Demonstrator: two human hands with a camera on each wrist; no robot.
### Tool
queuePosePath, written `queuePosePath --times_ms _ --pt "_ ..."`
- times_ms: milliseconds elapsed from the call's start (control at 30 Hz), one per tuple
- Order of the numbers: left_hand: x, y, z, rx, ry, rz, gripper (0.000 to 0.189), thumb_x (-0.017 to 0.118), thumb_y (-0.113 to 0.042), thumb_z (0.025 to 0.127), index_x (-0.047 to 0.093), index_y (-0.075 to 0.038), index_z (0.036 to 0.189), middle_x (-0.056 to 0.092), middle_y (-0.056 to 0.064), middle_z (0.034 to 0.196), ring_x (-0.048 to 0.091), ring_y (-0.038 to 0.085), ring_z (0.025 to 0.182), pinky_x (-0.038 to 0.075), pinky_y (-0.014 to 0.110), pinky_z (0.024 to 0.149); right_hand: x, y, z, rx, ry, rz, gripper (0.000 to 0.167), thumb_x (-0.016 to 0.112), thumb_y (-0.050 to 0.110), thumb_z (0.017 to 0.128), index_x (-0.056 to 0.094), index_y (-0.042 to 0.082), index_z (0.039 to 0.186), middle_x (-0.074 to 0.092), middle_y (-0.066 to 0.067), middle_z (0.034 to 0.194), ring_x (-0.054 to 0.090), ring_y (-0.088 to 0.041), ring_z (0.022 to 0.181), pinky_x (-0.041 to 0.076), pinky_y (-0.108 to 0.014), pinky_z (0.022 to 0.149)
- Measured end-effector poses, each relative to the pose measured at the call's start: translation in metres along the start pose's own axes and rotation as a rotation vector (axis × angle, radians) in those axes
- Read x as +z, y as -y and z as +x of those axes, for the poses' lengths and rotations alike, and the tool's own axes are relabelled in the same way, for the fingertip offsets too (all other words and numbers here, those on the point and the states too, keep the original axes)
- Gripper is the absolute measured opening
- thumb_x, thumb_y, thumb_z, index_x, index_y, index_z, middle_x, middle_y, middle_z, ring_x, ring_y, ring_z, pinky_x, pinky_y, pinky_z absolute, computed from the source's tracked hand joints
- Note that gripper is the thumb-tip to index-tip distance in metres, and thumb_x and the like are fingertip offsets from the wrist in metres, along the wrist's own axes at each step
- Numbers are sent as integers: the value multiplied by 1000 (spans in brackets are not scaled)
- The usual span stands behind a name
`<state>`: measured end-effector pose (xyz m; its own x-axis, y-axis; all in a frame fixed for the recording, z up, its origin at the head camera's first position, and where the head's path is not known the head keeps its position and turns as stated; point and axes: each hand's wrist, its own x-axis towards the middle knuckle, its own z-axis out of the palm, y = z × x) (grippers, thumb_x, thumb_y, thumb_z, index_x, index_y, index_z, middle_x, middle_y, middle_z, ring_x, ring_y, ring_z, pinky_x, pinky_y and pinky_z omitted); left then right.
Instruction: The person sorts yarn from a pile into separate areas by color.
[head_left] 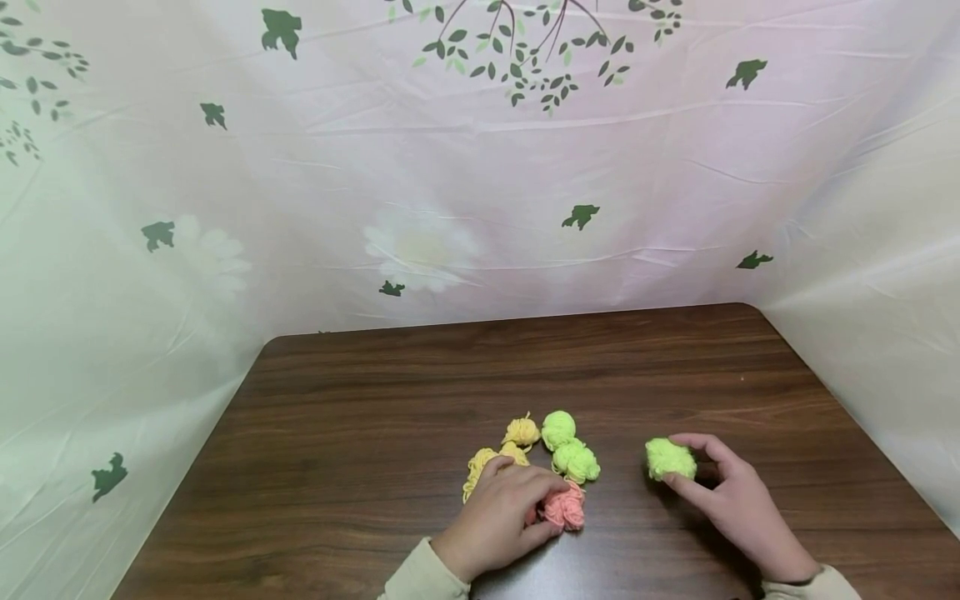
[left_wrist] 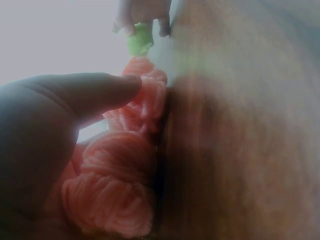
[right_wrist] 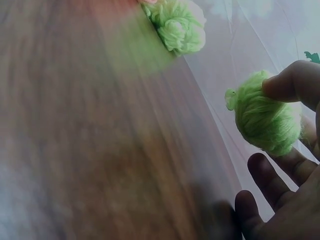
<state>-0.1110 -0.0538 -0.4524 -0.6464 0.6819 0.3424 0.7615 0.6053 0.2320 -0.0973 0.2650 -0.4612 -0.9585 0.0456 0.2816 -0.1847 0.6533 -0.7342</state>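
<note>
My right hand (head_left: 750, 508) pinches a fuzzy light-green yarn ball (head_left: 671, 460) between thumb and fingertips, off to the right of the other yarn. In the right wrist view the ball (right_wrist: 265, 117) shows against the wall cloth, with the lower fingers spread below it. My left hand (head_left: 504, 518) grips a pink yarn ball (head_left: 564, 507), thumb on its near side and fingers over the far side. More pink yarn (left_wrist: 117, 160) lies under the left palm in the left wrist view, mostly hidden from the head view.
Two green yarn balls (head_left: 575, 461) sit touching just beyond the left hand. Yellow yarn balls (head_left: 521, 432) lie beside them, some partly covered by the hand. The dark wood table (head_left: 360, 433) has a patterned cloth (head_left: 480, 167) hanging behind it and along both sides.
</note>
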Motion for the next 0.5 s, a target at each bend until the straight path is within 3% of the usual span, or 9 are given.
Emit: queuePosePath --times_ms 267,500 --pt "0 0 0 3 -5 2 42 80 -37 84 65 -28 122 66 -17 118 57 -2 113 37 43 104 -3 1 -1 10 19 13 44 82 13 84 63 9 123 66 -12 116 58 -2 80 49 -23 64" --pt "0 0 0 6 -9 9 42 80 -37 83 65 -28 121 66 -17 117 58 -1 113 38 42 104 -5 3 -1 35 30 11 43 81 15 86 63 10 124 65 -9 115 60 -4 79 50 -25 62"
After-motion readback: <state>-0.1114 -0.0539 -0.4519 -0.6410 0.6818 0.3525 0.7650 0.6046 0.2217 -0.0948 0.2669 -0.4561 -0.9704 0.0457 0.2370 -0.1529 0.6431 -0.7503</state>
